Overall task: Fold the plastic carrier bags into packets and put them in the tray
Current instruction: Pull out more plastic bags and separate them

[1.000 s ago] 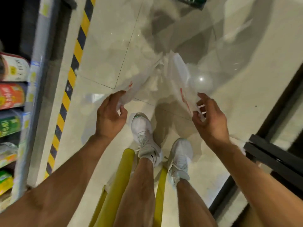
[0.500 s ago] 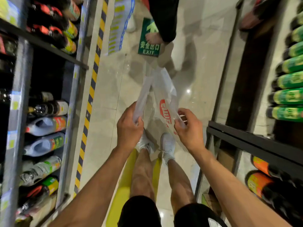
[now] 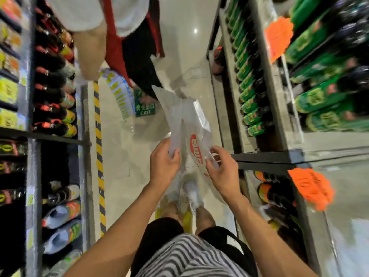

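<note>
A thin translucent plastic carrier bag (image 3: 187, 120) with a red logo hangs in the air in front of me, stretched away from my body over the aisle floor. My left hand (image 3: 162, 163) pinches its left edge between thumb and fingers. My right hand (image 3: 223, 172) grips its right edge beside the red print. Both hands are close together at waist height, above my white shoes. No tray is in view.
I stand in a narrow shop aisle. Shelves of bottles (image 3: 56, 108) line the left side, and shelves of green bottles (image 3: 251, 92) line the right with orange price tags (image 3: 311, 186). Another person (image 3: 123, 35) stands just ahead. A yellow-black strip (image 3: 98, 148) runs along the floor.
My head has lifted, so the shelves and the person ahead came into view. My hands have drawn closer together, bringing the bag's two edges nearer, and still hold it.
</note>
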`<state>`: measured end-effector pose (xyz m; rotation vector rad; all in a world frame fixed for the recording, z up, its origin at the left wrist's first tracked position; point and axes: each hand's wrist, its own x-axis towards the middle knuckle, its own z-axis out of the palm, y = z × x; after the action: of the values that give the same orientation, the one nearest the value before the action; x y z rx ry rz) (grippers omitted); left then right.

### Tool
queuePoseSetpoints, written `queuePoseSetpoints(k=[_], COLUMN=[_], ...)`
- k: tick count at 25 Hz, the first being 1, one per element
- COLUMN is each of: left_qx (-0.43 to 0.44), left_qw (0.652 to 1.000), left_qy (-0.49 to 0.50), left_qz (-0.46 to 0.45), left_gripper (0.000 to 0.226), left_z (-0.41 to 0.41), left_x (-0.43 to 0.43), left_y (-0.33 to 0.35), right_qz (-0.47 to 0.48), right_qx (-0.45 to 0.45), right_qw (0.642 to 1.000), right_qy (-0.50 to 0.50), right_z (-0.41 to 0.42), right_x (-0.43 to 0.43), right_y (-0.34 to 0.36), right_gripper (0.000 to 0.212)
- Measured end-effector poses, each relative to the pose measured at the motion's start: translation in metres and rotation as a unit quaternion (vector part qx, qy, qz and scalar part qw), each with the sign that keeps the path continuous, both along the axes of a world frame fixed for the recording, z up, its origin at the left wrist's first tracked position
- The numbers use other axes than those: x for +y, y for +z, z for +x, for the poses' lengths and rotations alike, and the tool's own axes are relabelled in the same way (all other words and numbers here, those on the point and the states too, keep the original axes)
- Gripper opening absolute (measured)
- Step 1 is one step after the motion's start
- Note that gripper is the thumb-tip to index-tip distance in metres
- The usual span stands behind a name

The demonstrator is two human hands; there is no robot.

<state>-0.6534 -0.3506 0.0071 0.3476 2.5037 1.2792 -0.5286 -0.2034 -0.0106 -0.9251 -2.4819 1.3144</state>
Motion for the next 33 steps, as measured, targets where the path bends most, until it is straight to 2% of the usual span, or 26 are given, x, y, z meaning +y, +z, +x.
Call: queuePoseSetpoints(k=[3,7,10,15,17,19,24,28,31,33], left_qx=[-0.027,0.011,0.007,0.038,0.037,0.03,0.08,0.103,0.091,0.052], left_qw=[0.997,0.985,0.97,0.935,0.913,0.891,0.847,0.815,0.801,0.79], left_qy=[-0.059,-0.162,-0.231,-0.331,-0.38,-0.423,-0.489,-0.53,-0.552,-0.573], left_qz=[0.034,0.053,0.081,0.121,0.145,0.161,0.193,0.211,0.213,0.21], left_gripper=[0.029,0.025,0.014,0.015,0.013,0.021,0.011,0.016,0.024,0.028], left_z=[-0.004,-0.003,0.01,0.062,0.093,0.13,0.242,0.349,0.426,0.475], left_x=[0.034,0.079,0.117,0.181,0.203,0.221,0.253,0.272,0.281,0.281], left_y=[0.041,0.081,0.111,0.144,0.158,0.172,0.197,0.207,0.206,0.205], right_qz=[0.02,0.05,0.063,0.094,0.107,0.104,0.102,0.099,0.086,0.081], right_qx=[0.013,0.032,0.05,0.09,0.097,0.112,0.134,0.139,0.132,0.115], right_qw=[0.997,0.984,0.972,0.947,0.934,0.922,0.9,0.883,0.875,0.873], right_qy=[-0.07,-0.165,-0.22,-0.295,-0.328,-0.356,-0.402,-0.438,-0.457,-0.467], right_z=[0.013,0.031,0.055,0.114,0.143,0.18,0.289,0.394,0.47,0.517], right_x=[0.009,0.024,0.043,0.071,0.079,0.087,0.099,0.103,0.103,0.101], right_y=[0.035,0.077,0.112,0.161,0.175,0.186,0.208,0.22,0.222,0.22], right_gripper=[0.035,0.033,0.037,0.036,0.037,0.037,0.036,0.039,0.041,0.041])
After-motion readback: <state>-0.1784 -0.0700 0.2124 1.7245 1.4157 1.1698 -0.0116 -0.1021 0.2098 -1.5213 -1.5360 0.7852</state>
